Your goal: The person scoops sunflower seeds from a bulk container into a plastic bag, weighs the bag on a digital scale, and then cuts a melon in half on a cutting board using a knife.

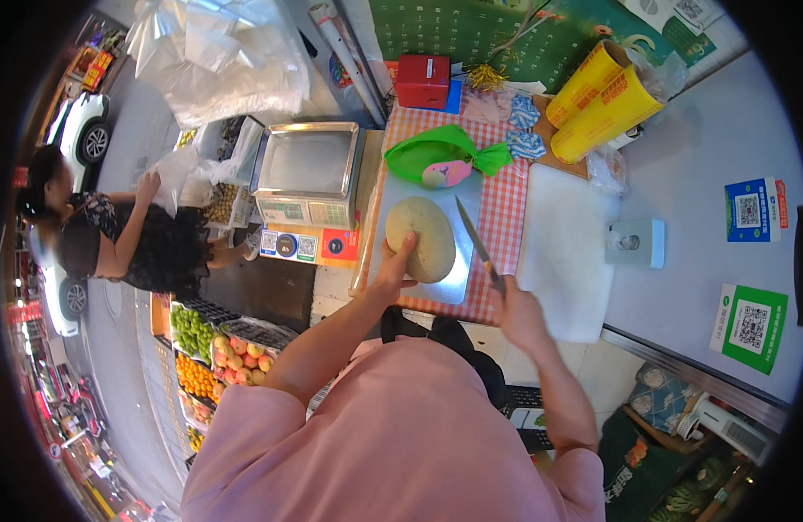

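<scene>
A pale netted melon rests on a shiny metal tray over a red-checked cloth. My left hand grips its near left side, with the thumb on top. To the right of the melon, my right hand holds a knife by its dark handle; the blade points away from me and does not touch the melon. Just beyond the melon lies a green plastic bag, knotted at one end, with a pink label on it.
A white cutting board lies to the right. Yellow film rolls stand behind it. On the left are a weighing scale and crates of fruit. Beyond them a person holds a clear plastic bag.
</scene>
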Motion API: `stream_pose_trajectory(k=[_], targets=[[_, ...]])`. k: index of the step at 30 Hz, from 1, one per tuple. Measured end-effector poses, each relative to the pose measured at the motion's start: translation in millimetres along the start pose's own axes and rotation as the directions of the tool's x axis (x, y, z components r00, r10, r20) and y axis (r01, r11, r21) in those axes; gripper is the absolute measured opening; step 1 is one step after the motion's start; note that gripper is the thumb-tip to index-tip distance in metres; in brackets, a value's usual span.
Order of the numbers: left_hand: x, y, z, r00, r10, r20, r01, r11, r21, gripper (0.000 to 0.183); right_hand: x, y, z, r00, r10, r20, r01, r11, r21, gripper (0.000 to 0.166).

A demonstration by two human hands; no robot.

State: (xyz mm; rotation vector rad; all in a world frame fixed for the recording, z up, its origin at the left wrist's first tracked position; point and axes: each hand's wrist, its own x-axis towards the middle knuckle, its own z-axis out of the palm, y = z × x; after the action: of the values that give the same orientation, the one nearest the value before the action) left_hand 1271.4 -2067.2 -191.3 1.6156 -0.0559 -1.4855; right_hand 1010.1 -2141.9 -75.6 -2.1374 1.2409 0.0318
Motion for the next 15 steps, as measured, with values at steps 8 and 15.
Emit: stream_pose_trajectory(k=[8, 15], targets=[[-13, -15, 20, 0.982, 0.164, -0.095, -0.178, 0.97, -0.168, 0.094, 8, -75, 65, 0.994, -0.09, -0.068, 0.083, 0.992, -0.091, 0.03], [29, -50, 31, 0.9, 0.327, -0.288, -0.363, 0.928, -0.081, 0.099, 8, -81, 83, 0.995, -0.08, -0.059, 0.068, 0.982, -0.175, 0.028]])
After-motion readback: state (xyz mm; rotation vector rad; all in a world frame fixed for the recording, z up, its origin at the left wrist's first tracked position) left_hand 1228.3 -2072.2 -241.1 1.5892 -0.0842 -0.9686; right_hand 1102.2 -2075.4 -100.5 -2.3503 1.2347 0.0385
